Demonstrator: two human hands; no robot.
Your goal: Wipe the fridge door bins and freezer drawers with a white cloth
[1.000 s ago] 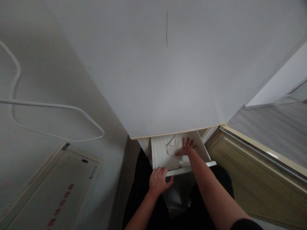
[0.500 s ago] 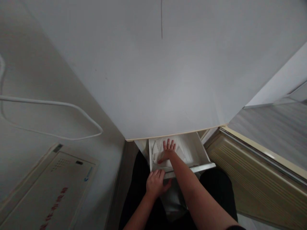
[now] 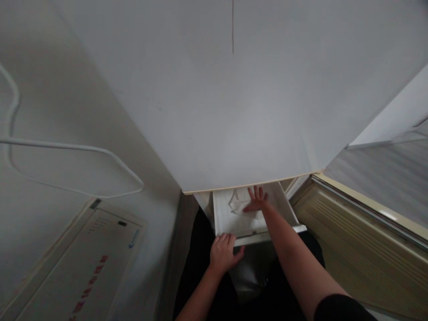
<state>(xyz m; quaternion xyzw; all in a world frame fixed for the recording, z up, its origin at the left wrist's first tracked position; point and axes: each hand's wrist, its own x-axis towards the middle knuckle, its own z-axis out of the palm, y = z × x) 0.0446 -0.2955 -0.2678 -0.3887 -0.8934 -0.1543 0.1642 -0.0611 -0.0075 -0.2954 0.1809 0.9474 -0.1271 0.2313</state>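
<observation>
A white drawer stands pulled out below the large white panel. Inside it lies a flat white item, thin and cloth-like, against the back part. My right hand rests palm down on that item with its fingers spread. At the drawer's front left corner, my left hand grips the front edge, fingers over the top and thumb below.
To the right, a yellowish door with a ribbed inner side hangs open. A white cable loops along the left wall above a grey box with red characters. Dark-clothed knees flank the drawer.
My right hand has moved right within the drawer, and the white item under it has shifted right too. My left hand still holds the front edge. The view has turned slightly.
</observation>
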